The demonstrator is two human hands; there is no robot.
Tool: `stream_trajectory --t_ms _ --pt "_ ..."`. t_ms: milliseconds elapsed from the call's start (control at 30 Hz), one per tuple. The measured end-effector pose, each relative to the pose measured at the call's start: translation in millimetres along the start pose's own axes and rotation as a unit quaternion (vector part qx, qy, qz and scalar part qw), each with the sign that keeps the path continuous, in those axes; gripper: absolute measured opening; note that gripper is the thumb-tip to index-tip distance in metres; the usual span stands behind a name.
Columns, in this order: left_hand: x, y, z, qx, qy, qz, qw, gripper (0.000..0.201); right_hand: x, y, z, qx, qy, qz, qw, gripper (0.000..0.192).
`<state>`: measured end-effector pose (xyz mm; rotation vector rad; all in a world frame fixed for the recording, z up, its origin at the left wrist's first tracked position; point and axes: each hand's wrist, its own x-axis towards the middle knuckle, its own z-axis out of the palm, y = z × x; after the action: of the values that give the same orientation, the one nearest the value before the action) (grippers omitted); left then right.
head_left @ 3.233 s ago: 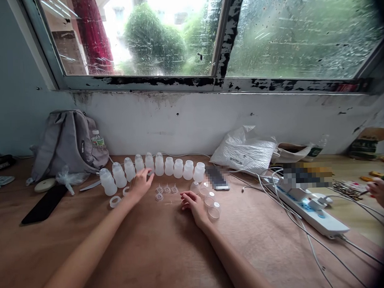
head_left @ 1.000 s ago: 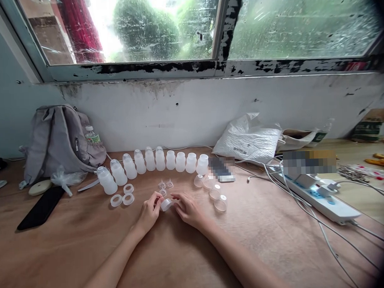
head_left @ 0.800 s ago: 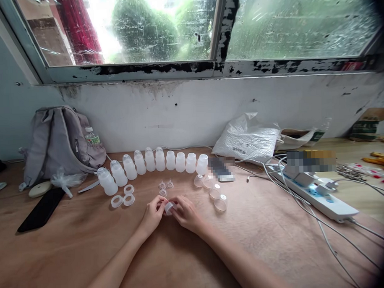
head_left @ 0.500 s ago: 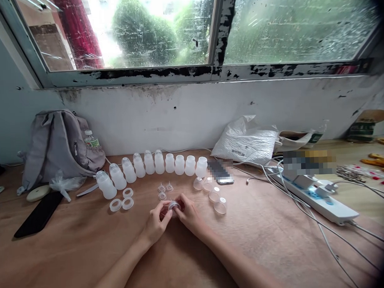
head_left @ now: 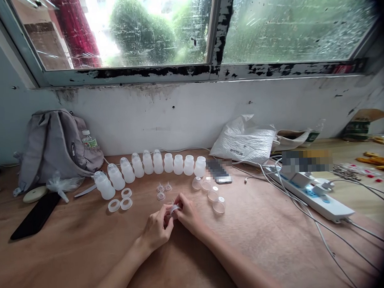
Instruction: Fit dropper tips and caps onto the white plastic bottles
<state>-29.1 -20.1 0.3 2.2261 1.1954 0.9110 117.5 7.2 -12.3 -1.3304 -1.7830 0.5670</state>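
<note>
Both of my hands are closed on one translucent baby-bottle collar ring (head_left: pixel 174 209) above the table. My left hand (head_left: pixel 158 226) grips its left side, while the fingers of my right hand (head_left: pixel 187 212) press on its right side. A small clear tip shows above the ring, perhaps a nipple, partly hidden by fingers. Just beyond my hands lie three clear silicone nipples (head_left: pixel 161 196). Three loose collar rings (head_left: pixel 114 205) rest to the left. Several clear domed caps (head_left: pixel 218 206) lie to the right. A curved row of frosted baby bottles (head_left: pixel 147 163) stands behind, some with caps on.
At the left are a grey backpack (head_left: pixel 55 144), a black flat case (head_left: pixel 37 216) and a clear plastic bag (head_left: pixel 64 184). A phone (head_left: pixel 223 178), a silver mailing bag (head_left: pixel 244 142) and a power strip (head_left: pixel 329 204) with trailing cables occupy the right.
The ring has tilted in my fingers, showing more of its side. My left hand has turned slightly around it. The whole view has shifted a little.
</note>
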Motion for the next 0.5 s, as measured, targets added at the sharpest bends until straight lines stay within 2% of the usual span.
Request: stream_trajectory --t_ms 167,300,433,500 --pt "0.1 2.7 -0.9 -0.026 0.008 -0.016 1.0 0.02 -0.2 2.3 1.0 -0.017 -0.006 -0.004 1.0 0.015" --pt "2.5 4.3 -2.7 -0.111 0.017 -0.057 0.992 0.018 0.1 2.8 -0.4 -0.015 0.011 -0.041 0.999 0.016" --pt "7.7 -2.5 -1.3 -0.214 0.059 -0.129 0.966 0.028 0.7 3.6 -2.0 -0.023 0.045 -0.065 0.997 0.01" --pt "10.2 -7.6 -0.2 -0.231 0.055 -0.138 0.961 0.035 0.3 5.2 -1.6 -0.046 0.044 -0.065 0.996 0.009"
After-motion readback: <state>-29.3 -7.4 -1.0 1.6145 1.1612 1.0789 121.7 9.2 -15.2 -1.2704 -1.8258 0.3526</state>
